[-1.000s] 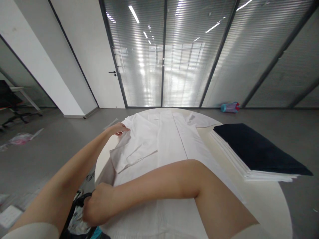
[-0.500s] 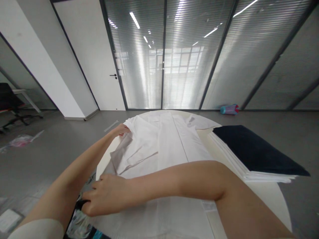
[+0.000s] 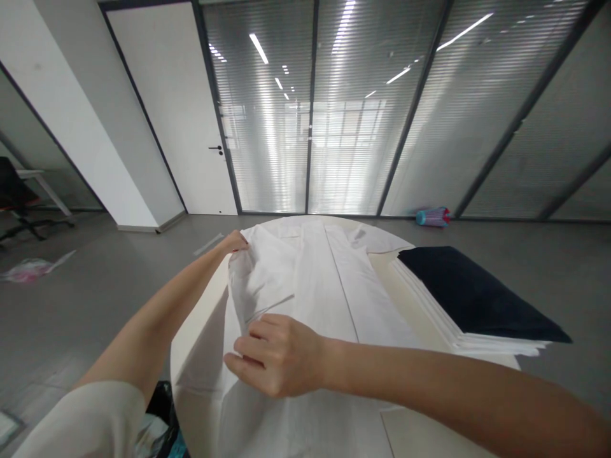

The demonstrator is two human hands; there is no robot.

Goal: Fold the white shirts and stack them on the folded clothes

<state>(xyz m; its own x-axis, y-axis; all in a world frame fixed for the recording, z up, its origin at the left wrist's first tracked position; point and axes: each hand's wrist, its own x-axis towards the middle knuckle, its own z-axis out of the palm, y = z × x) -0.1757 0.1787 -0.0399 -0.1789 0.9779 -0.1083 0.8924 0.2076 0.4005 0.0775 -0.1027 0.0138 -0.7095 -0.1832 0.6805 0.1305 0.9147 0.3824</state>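
A long white shirt (image 3: pixel 319 299) lies spread over a round white table (image 3: pixel 193 375), its far end near the back rim. My left hand (image 3: pixel 235 243) pinches the shirt's left edge at the far end. My right hand (image 3: pixel 281 356) is closed over the nearer part of that same left side, with fingers curled on the cloth; the fingertips are partly hidden. Between the two hands the left edge is drawn inward and creased. A sleeve spreads to the far right.
On the table's right lies a stack of folded white cloth (image 3: pixel 429 312) with a dark navy piece (image 3: pixel 477 292) on top. A bag with coloured things (image 3: pixel 160 426) is below the table's near left. Beyond stand a glass wall, a white door (image 3: pixel 191 127) and an office chair (image 3: pixel 19 197).
My right hand has moved right and slightly up, and the shirt's left side has come inward, baring more table on the left. My left hand stays at the far left edge.
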